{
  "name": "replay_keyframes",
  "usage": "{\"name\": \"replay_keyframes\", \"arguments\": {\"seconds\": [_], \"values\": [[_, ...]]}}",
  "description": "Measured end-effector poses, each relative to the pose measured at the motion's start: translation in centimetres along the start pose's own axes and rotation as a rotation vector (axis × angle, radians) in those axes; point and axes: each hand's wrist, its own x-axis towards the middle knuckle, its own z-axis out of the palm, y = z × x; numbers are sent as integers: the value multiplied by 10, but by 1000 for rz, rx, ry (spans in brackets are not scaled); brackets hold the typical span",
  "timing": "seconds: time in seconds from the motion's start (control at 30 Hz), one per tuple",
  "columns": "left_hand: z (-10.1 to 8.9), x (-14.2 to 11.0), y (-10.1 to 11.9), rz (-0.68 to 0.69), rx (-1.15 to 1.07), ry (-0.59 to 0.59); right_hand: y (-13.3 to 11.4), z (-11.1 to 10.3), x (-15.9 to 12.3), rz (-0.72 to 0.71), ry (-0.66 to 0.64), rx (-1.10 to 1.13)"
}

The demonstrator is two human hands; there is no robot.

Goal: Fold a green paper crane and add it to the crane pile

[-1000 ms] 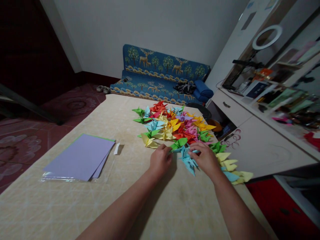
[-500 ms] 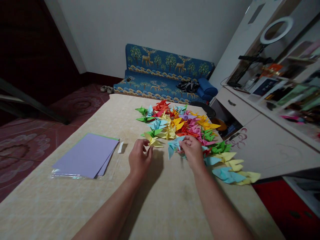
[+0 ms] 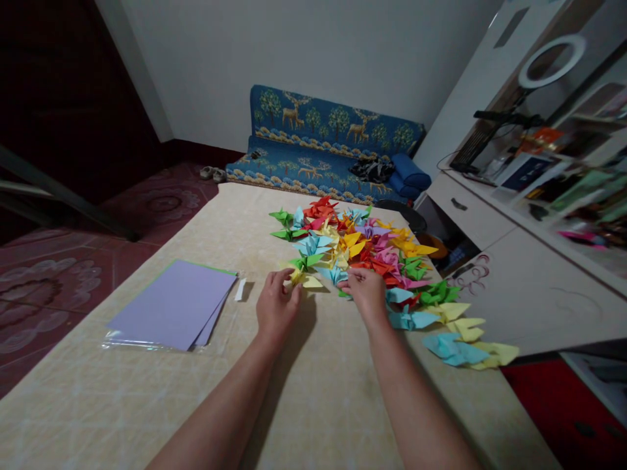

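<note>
My left hand (image 3: 278, 304) is curled at the near left of the group, thumb and fingertips around one end of a yellow paper crane (image 3: 309, 282) resting on the table. My right hand (image 3: 366, 291) is pinched closed at a light blue paper crane (image 3: 334, 274), which sits low just right of the yellow one; the fingers partly cover it. Beyond both hands lie many folded cranes in red, green, orange, pink, purple and blue, packed close together. A light blue crane (image 3: 410, 318) lies right of my right wrist.
Purple paper sheets (image 3: 174, 303) on a clear plastic sleeve lie to the left, with a small white strip (image 3: 240, 289) beside them. Behind the table (image 3: 323, 398) stands a blue patterned sofa (image 3: 313, 168). A white cabinet (image 3: 539, 274) with a ring light is at right.
My right hand has moved away from me and slightly left, lowering the light blue crane from above the table to beside the yellow one. My left hand has stayed at the yellow crane.
</note>
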Motion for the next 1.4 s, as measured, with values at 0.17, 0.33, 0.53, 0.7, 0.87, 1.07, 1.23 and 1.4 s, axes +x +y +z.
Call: {"name": "replay_keyframes", "arguments": {"seconds": [0.17,0.33,0.53,0.7,0.87,1.07,1.23,1.4], "values": [[0,0,1,7,3,-3,11,8,-6,-22,-22,-64],[1,0,1,8,22,-21,20,12,-10,-66,-39,-135],[2,-1,0,22,21,-17,13,6,-18,-145,-31,-206],[2,-2,-2,36,6,-3,1,-33,-19,-233,118,-309],[3,-3,-2,55,-22,16,3,-70,-7,-285,257,-478],[4,-10,5,168,-58,-146,9,-67,4,-298,212,-639],[5,-12,9,209,-57,-256,5,-62,9,-360,241,-656],[6,-12,8,198,-58,-261,-1,-66,2,-430,341,-507]]}}
